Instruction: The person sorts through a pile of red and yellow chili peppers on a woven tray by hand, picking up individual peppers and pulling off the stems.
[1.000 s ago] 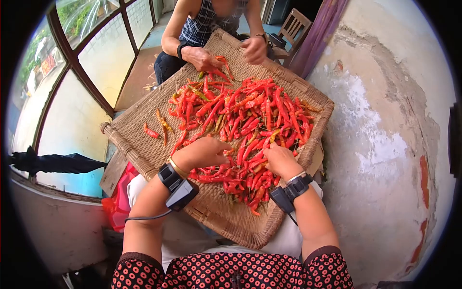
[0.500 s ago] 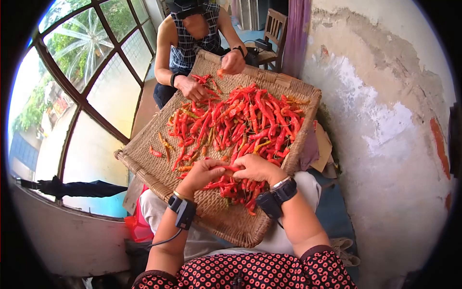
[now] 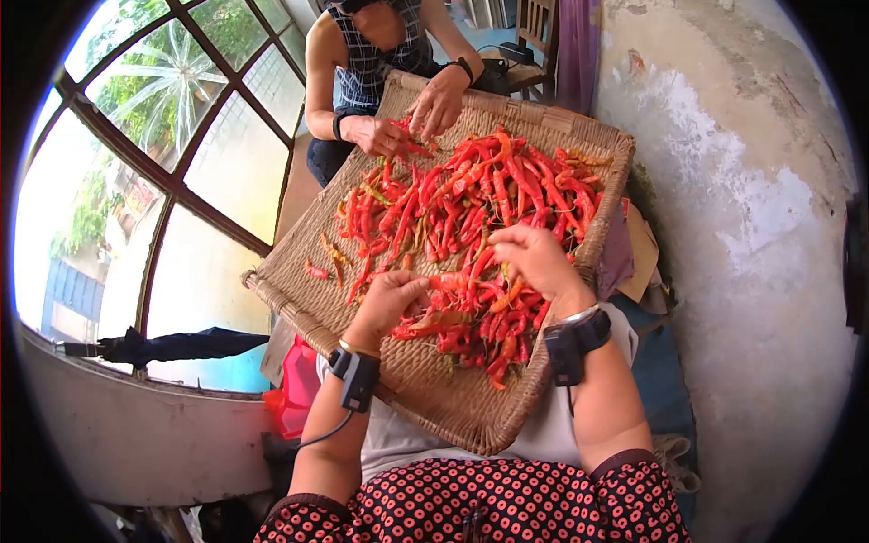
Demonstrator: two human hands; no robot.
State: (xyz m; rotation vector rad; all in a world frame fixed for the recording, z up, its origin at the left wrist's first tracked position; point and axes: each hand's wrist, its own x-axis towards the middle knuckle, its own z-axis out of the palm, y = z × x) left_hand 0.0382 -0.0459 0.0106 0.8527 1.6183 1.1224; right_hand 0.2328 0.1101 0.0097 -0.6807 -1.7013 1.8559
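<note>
Red chili peppers (image 3: 518, 172), with a few orange and yellowish ones among them, lie heaped on a woven tray (image 3: 434, 403) resting across the lap. Over the near left of the heap, my left hand (image 3: 389, 303) is closed, thumb and forefinger pinching a red chili pepper (image 3: 446, 282) that points right. My right hand (image 3: 536, 262) hovers just above the peppers to the right, apart from the left one. Its thumb and forefinger are pinched together; anything between them is too small to make out. Both wrists wear dark strapped devices.
Across the tray a person (image 3: 380, 54) handles peppers with both hands. A paned window (image 3: 172, 190) and a folded umbrella (image 3: 195, 347) are on the left, a peeling wall (image 3: 724, 226) on the right. A wooden chair (image 3: 536, 41) stands behind.
My hands were together on one pepper; the right has moved away up and right, while the left keeps a pepper. The other person's hands have come closer together. The view has shifted slightly.
</note>
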